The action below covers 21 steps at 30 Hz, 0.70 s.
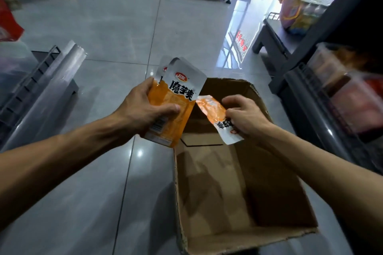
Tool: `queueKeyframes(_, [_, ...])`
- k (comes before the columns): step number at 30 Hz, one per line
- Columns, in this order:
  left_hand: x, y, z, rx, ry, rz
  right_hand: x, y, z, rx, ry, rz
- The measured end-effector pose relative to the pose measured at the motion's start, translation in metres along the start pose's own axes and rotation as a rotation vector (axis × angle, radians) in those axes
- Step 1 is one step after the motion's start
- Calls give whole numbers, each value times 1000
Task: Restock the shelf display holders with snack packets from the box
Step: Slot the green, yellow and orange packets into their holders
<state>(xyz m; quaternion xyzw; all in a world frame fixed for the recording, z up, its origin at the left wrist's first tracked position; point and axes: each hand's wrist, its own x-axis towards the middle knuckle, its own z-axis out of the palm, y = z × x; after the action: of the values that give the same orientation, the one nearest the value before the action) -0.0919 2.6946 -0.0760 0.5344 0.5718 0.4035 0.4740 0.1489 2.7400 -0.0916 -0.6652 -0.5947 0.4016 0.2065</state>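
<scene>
We are gathering stock, our left hand [143, 109] gripping a small stack of orange-and-silver snack packets [176, 97] while our right hand [244, 118] pinches one more packet [215, 114] just beside them above the seemingly empty box [238, 192], so next we likely add it to the stack

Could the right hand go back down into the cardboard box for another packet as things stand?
Probably not usefully. The right hand hovers over the open cardboard box with nothing blocking the way in, but it already pinches an orange packet, and the part of the box in view looks empty.
</scene>
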Motion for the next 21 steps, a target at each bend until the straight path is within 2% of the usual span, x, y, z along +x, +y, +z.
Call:
queueKeyframes(5, [14,24,25,-123,-69,20,-52,-10,-59,124,67,-47])
queueKeyframes(11, [24,57,91,-279,-240,-2,-116,7,-120,100,312,-11])
queueKeyframes(13, [22,71,122,-310,-291,18,-140,9,-139,201,401,23])
queueKeyframes(16, [15,91,164,-349,-421,9,-176,14,-166,518,459,84])
queueKeyframes(21, [-9,123,220,-369,-631,14,-238,26,-204,491,587,42])
